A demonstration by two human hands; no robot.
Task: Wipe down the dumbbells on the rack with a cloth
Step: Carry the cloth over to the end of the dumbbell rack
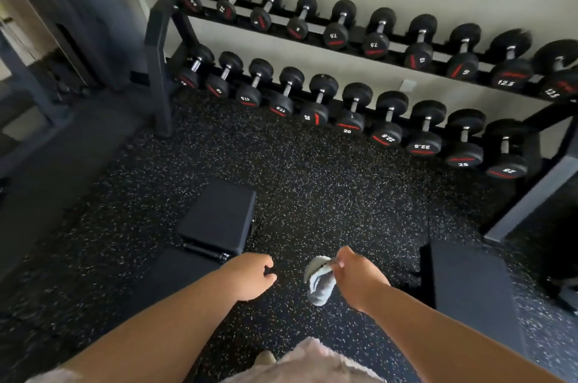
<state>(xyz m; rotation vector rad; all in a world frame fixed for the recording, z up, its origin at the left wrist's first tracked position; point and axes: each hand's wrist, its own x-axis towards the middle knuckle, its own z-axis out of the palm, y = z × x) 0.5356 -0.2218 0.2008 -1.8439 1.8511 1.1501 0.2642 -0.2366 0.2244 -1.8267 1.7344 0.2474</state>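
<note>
A two-tier black rack (158, 48) stands against the wall with several black dumbbells in each row. One marked 7.5 (336, 35) sits on the upper tier, and one marked 20 (348, 121) on the lower. My right hand (359, 276) is low in front of me, well short of the rack, and grips a small pale grey cloth (319, 284) that hangs down from it. My left hand (250, 276) is beside it with loosely curled fingers and holds nothing.
A black padded block (219, 216) lies on the speckled rubber floor (328, 201) just ahead of my left hand. A black bench pad (469, 285) is at the right. Dark gym equipment (47, 76) fills the left side.
</note>
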